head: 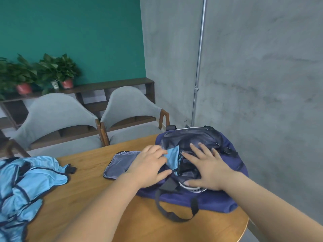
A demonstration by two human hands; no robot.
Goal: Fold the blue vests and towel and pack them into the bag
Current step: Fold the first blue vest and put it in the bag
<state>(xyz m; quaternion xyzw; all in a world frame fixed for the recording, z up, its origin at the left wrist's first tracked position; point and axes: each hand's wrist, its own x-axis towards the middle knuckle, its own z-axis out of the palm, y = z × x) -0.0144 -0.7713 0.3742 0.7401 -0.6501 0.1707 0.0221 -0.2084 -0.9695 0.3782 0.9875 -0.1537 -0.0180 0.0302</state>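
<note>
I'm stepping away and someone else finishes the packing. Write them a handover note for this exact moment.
Left hand: on a light blue piece at the bag's opening, pushing it in.
Right hand: flat and open, pressing inside the navy bag.
Bag lies on the wooden table, flap open to its left.
Done: one blue piece partly inside.
Left: the heap of blue vests on the table's left side is unfolded; fold and pack it. I cannot pick out the towel.
</note>
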